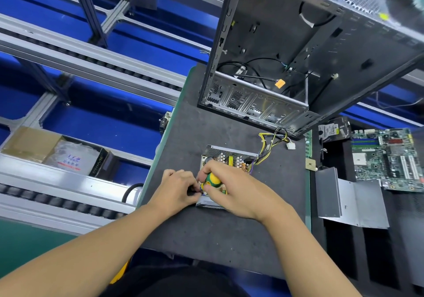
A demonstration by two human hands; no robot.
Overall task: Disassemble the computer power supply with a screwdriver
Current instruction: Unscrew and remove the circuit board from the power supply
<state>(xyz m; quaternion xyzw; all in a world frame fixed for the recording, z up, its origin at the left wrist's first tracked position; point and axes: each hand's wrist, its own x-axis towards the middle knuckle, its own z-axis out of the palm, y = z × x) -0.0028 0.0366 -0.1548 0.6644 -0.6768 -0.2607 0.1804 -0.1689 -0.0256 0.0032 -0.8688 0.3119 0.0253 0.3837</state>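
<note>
Grey metal power supply box holds a circuit board, half hidden by hands. Right hand grip wraps the yellow-green screwdriver handle; left hand grip unclear.

I can't see the screwdriver's shaft or tip: my right hand wraps the yellow-green handle and covers everything below it. Whether my left hand pinches something or only steadies the near left corner of the power supply is too small and shadowed to tell. Both hands hide that unit's near half. The computer case runs off the top and right edges; the motherboard is clipped at the right.
</note>
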